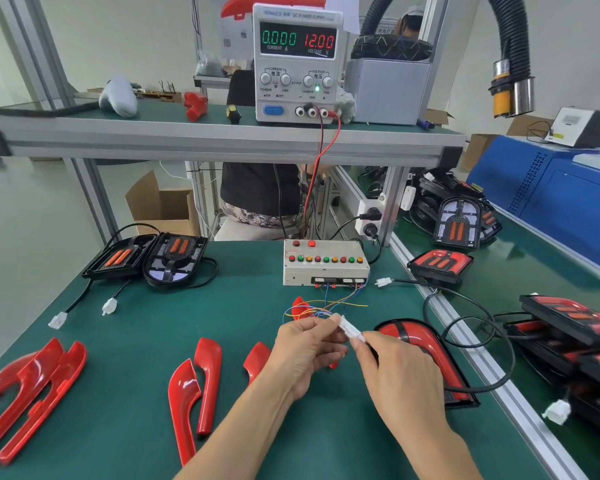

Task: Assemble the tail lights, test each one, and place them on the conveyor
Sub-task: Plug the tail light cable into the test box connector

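Observation:
My left hand (303,351) and my right hand (395,372) meet over the green mat, both pinching white plug connectors (350,329) pressed end to end. Coloured wires (323,306) run from the left plug back to the beige test box (326,266) with its row of buttons. An assembled tail light (426,351) with a red cover lies just right of my right hand, its black cable looping away. The power supply (297,64) on the shelf reads 0.000 A and 12.00 V.
Loose red lens covers (32,386) (194,382) lie at the front left. Two black housings (149,258) with cables sit at the back left. More tail lights (568,327) (440,263) lie on the conveyor at right. A person sits behind the bench.

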A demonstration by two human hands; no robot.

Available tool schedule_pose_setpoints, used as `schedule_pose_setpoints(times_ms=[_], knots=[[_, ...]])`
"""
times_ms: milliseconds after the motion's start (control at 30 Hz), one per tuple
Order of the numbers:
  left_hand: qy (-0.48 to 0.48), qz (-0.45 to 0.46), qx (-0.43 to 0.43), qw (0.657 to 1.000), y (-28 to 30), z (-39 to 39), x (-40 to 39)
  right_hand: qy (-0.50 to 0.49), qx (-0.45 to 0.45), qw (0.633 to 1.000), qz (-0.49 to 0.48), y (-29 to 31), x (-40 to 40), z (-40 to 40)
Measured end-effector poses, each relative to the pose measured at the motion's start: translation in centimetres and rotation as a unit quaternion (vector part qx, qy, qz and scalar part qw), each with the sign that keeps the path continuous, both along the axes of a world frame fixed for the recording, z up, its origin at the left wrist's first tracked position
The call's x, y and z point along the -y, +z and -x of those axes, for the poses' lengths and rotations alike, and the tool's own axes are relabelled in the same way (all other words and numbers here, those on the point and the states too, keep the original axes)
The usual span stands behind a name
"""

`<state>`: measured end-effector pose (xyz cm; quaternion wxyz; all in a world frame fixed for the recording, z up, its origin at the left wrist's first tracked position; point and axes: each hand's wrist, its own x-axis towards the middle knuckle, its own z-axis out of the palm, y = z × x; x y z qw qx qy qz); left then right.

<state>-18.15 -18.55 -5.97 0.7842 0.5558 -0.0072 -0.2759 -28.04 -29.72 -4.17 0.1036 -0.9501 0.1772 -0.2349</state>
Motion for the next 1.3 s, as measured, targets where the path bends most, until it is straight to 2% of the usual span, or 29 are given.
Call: schedule_pose_setpoints(times_ms=[200, 400, 500, 600, 667, 900, 1067, 1300], knots=[[-0.015, -0.006, 0.002, 1.0, 0.0, -0.1, -0.2, 0.027, 0.015, 0.999, -0.008, -0.3, 0.3, -0.2], [-0.025, 0.001, -0.01, 1.0, 0.4, 0.1, -0.1, 0.014, 0.037, 0.999, -0.002, -0.2, 0.3, -0.5], [-0.015, -0.046, 0.064, 0.997, 0.4, 0.2, 0.0, 0.015, 0.039, 0.999, -0.003, -0.1, 0.2, -0.6], [0.0, -0.131, 0.202, 0.971, 0.3, 0.5, 0.1, 0.017, 0.03, 0.999, -0.006, -0.2, 0.3, -0.7], [0.013, -0.155, 0.251, 0.955, 0.1, 0.9, 0.2, 0.019, 0.032, 0.999, -0.01, -0.2, 0.3, -0.8], [0.038, -0.167, 0.288, 0.942, -0.7, 1.2, -0.1, 0.042, 0.05, 0.998, 0.004, -0.6, 0.0, -0.8], [0.014, -0.165, 0.301, 0.939, -0.6, 1.1, -0.2, 0.021, 0.048, 0.998, 0.015, -1.4, -0.3, -0.9], [0.018, -0.17, 0.307, 0.936, -0.1, 0.4, -0.5, 0.031, 0.108, 0.993, 0.017, -2.0, -0.9, -1.3]])
